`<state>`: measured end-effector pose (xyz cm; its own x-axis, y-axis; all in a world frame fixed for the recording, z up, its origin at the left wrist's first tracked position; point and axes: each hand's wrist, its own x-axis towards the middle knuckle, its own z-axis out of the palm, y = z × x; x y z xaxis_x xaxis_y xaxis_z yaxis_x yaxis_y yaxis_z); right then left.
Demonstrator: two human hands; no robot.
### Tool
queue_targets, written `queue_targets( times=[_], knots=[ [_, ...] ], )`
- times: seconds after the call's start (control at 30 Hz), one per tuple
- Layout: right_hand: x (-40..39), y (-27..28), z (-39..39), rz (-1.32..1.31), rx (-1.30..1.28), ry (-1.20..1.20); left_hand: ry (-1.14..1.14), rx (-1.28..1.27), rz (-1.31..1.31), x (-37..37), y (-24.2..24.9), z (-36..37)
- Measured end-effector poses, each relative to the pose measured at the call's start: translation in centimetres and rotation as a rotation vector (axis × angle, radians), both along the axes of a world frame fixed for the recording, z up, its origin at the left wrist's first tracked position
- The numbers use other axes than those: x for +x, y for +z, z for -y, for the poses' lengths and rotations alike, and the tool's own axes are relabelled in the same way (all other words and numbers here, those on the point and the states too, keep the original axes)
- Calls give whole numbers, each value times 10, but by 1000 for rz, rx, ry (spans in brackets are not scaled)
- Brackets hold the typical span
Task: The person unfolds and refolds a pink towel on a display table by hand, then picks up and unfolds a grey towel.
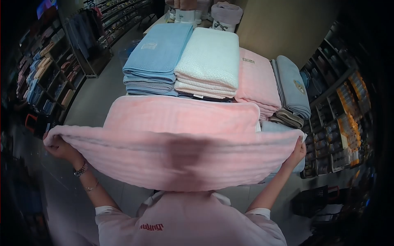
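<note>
A soft, ribbed pink towel point(230, 160) is stretched wide in front of my chest, sagging in the middle. My left hand point(61, 148) is closed round its left end, and my right hand point(299, 152) pinches the right end at a corner. Just beyond the towel, pink cloth with a white edge point(180, 112) lies flat on the display; the raised towel overlaps its near side. Pale blue folded cloth point(281, 126) shows under and beside it, close to my right hand. A dark shadow falls across the towel's centre.
Behind stand folded stacks of blue towels point(160, 49), white towels point(209, 57) and pink towels point(258, 80), with a grey-blue one point(291, 82) at the right. Shelves point(53, 74) line the left aisle. Packed racks point(340, 127) stand at right, above a black basket point(312, 201).
</note>
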<state>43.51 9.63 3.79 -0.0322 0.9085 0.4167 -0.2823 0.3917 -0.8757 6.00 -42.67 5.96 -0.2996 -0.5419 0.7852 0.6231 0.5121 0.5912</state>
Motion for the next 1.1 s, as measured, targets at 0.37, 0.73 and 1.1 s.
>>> queue_targets(
  times=[0.37, 0.73, 1.1],
  knots=[
    [-132, -138, -73, 797, 86, -173, -47, -656, 882, -155, -212, -126],
    [-131, -156, -80, 662, 286, 9, -203, -567, 672, -143, -198, -128],
    [-127, -152, -76, 519, 184, 123, -364, -476, 696, -145, -202, -123]
  ],
)
